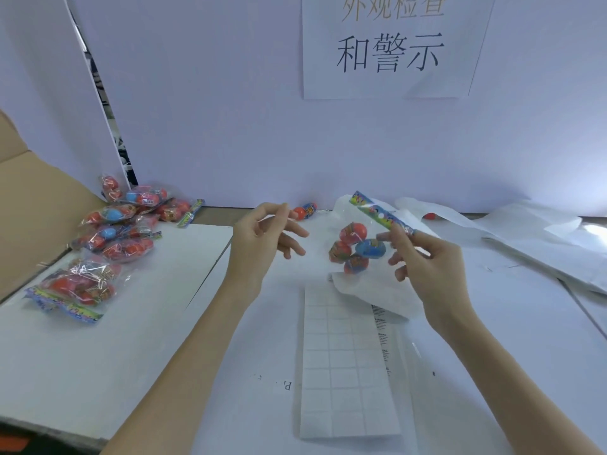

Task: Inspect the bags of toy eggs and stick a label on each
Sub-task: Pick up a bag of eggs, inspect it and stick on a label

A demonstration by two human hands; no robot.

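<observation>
Right hand (423,261) pinching bag of toy eggs (353,244) by its header, left hand (262,238) raised, fingers loosely open, label sheet (345,362) near, bagged pile (115,231) far left

Left hand (262,238) raised, fingers loosely spread; right hand (423,257) raised, fingertips pinched.

Paper sign (391,47) on white wall (Chinese characters), cardboard box (29,208) at left, crumpled plastic sheets (525,238)

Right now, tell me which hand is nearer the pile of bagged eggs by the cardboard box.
Left. The left hand hangs in the air just right of the pile; the right hand is farther right, holding another bag by its header.
</observation>
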